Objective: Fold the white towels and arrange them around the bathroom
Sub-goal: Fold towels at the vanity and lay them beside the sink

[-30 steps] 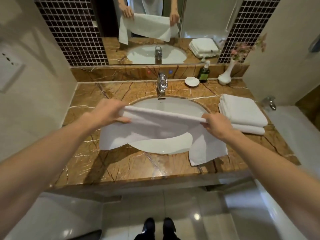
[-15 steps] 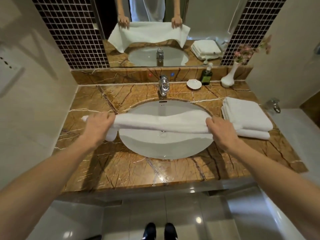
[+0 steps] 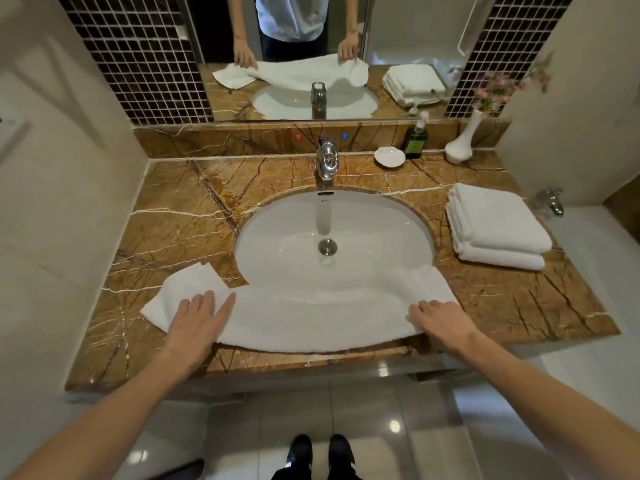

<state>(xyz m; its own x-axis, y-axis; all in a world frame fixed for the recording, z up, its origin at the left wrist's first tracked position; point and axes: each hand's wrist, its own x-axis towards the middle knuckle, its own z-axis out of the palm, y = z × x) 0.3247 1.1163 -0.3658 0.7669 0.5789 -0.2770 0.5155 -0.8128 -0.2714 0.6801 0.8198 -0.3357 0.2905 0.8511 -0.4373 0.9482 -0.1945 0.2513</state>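
So the towel point(image 3: 311, 320) is lying as one long folded strip across the front of the desk point(image 3: 173, 220). It covers the near rim of the sink point(image 3: 332, 237), and its front edge runs almost along the desk's front edge.

The left hand point(image 3: 197, 320) is flat on it, fingers straight and a bit spread, pressing down near the left end. A short bit of towel sticks out past that hand, angled off to the left on the marble.

The right hand point(image 3: 441, 322) is at the other end. Its fingers are bent over the towel's right edge and gripping it, and in the mirror point(image 3: 398, 29) you can see that end bunched up a little under the hand. Most of the strip lies between the two hands, sagging a little where it crosses the basin.

Off to the right, well apart from all this, there's a stack of folded towels point(image 3: 495, 226) sitting on the desk beside the sink. Along the back are the faucet point(image 3: 326, 159), a little white soap dish point(image 3: 389, 156), a dark green pump bottle point(image 3: 415, 138) and a white vase point(image 3: 460, 143) with pink flowers in the corner.
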